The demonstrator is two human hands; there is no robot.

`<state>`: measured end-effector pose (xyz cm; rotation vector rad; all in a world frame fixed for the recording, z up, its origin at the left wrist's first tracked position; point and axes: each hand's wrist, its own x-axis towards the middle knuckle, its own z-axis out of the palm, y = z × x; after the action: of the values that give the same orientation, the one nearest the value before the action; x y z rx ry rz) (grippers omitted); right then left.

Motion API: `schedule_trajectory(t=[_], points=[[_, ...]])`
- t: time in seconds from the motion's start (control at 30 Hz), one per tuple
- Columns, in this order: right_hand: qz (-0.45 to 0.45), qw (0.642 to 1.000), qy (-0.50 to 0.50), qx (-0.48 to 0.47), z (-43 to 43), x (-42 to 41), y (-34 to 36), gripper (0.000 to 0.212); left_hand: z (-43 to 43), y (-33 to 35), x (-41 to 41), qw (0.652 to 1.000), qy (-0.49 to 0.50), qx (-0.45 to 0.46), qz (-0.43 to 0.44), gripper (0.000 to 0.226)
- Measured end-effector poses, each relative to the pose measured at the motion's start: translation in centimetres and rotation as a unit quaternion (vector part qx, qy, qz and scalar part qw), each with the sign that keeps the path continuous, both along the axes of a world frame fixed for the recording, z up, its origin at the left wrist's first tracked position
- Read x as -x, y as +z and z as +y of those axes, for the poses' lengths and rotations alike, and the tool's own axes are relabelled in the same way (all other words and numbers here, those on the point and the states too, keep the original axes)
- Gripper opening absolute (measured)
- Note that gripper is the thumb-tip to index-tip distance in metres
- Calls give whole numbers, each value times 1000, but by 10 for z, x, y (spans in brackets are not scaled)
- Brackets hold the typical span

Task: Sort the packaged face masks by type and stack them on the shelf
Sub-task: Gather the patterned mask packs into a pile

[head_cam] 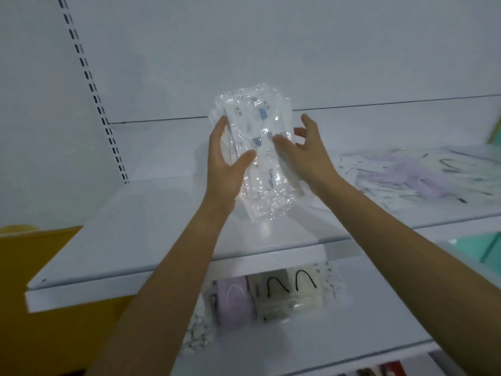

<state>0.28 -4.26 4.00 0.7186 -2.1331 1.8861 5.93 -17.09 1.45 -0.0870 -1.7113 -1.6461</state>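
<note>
A bundle of clear-wrapped patterned white face masks (260, 147) stands upright above the white upper shelf (151, 234). My left hand (226, 161) holds the bundle's left edge between thumb and straight fingers. My right hand (306, 153) has its thumb against the bundle's right side, its fingers spread and loosely bent behind it. A loose heap of packaged masks (414, 175), lilac and white, lies on the same shelf to the right. On the lower shelf (379, 316) lie a lilac pack (234, 299) and a cream pack with black ear loops (287, 291).
The shelf's white back panel rises behind, with a slotted upright (95, 93) at the left. A yellow surface (35, 280) shows below the shelf at the left. More patterned packs (198, 332) lie at the lower shelf's left. Dark and red items (385, 370) sit on a bottom level.
</note>
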Motion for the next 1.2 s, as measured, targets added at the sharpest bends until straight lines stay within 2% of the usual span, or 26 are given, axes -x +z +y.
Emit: schedule_trajectory(t=[0.1,0.23,0.3,0.33,0.37,0.43,0.53,0.67,0.8,0.97,1.07,1.13,1.2], points=[[20,999,33,-30,42,-23,-22,69,45,-10,-24,1000,-30,-1,-7,86],[41,997,10,-59,115,-47,-56,64,122,-34,-51,990,-88,-60,-90,92],[35,997,13,-65,159,-59,-76,62,162,-51,-61,984,-107,-46,-133,79],[34,997,22,-67,181,-66,-87,59,185,-59,-67,980,-114,-51,-155,66],[32,996,37,-70,204,-73,-98,54,207,-69,-71,975,-118,-51,-179,52],[32,995,61,-77,247,-91,-120,43,249,-90,-82,967,-123,-42,-219,39],[-56,993,60,-89,311,-106,-154,38,306,-127,-90,951,-148,-78,-261,37],[-263,961,40,-72,371,-114,-206,62,350,-180,-84,933,-74,-176,-304,44],[-348,938,9,-14,388,-115,-257,52,375,-234,-73,902,-51,-221,-367,50],[-382,923,-7,-50,381,-82,-303,43,375,-278,-50,850,-73,-237,-466,36],[-408,912,6,-49,367,-44,-322,45,359,-287,-20,858,-78,-223,-455,36],[-397,917,4,-38,350,-15,-327,40,343,-292,8,872,-71,-200,-441,42],[-379,925,-9,-24,329,16,-327,37,324,-298,40,869,-62,-200,-449,49]])
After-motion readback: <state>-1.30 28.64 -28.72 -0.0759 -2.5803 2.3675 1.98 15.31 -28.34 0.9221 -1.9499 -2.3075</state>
